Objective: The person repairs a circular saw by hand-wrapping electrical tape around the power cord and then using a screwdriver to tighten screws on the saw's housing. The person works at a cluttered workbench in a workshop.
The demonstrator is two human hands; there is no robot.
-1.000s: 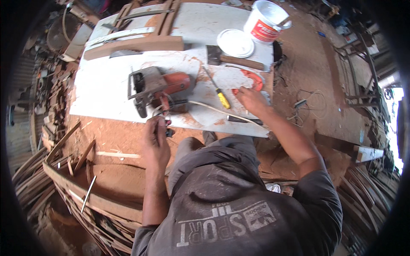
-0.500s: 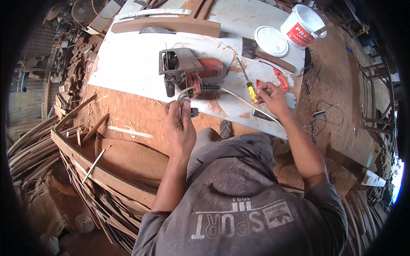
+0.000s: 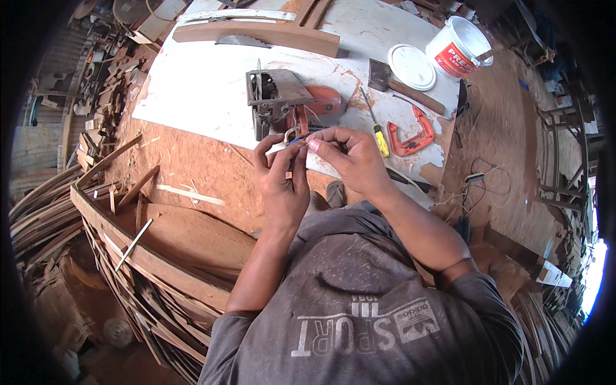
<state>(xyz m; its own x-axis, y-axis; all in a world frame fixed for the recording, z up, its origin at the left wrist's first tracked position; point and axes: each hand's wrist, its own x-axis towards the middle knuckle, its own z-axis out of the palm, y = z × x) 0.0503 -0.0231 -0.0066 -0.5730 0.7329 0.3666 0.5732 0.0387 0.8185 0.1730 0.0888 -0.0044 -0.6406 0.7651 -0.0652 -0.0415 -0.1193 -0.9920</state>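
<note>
A dark metal and orange power tool lies on the white board, wires hanging from its handle end. At those wires, below the tool, my left hand pinches the wire end, with a bit of blue showing. My right hand meets it there, thumb and index finger closed on the same wires. Just right of my hands lie a yellow-handled screwdriver and an orange loop-shaped handle piece. What else is inside my fingers is hidden.
On the board are a wooden-handled tool, a white lid, a white bucket, wooden pieces and a saw blade. Bundled wood strips and a curved wooden frame stand lower left. Loose cable lies at right.
My right hand has left the orange piece and screwdriver and moved left to the wires. My left hand has risen slightly to meet it. The view has shifted.
</note>
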